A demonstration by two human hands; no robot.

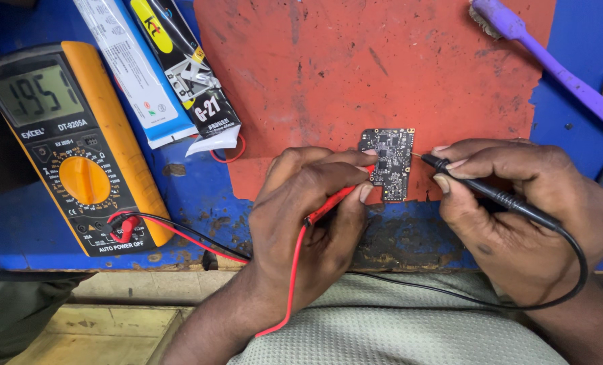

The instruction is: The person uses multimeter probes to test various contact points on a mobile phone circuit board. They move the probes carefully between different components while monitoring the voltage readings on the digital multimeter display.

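Grey-green ribbed cloth [396,324] over the person's lap fills the bottom of the head view, with both forearms rising from it toward a workbench.

2 hands meet over a small dark circuit board [388,162] that lies flat on a worn red mat [355,61], near the mat's lower edge. The left hand [308,216] is closed in a pencil grip around a red test probe [335,201], its tip touching the board's left edge. The right hand [517,209] is likewise curled tight around a black test probe [490,192], whose thin metal tip meets the board's right edge near the top. A red lead [291,284] and a black lead [571,270] trail back from the probes across the lap.

At left, well apart from the board, a yellow and grey multimeter [78,149] lies on the blue bench top [193,196], its screen lit with digits and both leads plugged in at its lower end. Beside it lie a white packet [132,67] and a black glue tube [186,67]. A purple brush [551,61] rests at upper right.

Judging by this, 2 points on the board are being measured. A next move would likely call for holding both tips steady while glancing left at the screen, then shifting 1 tip to another contact without slipping across the tiny neighbouring parts.
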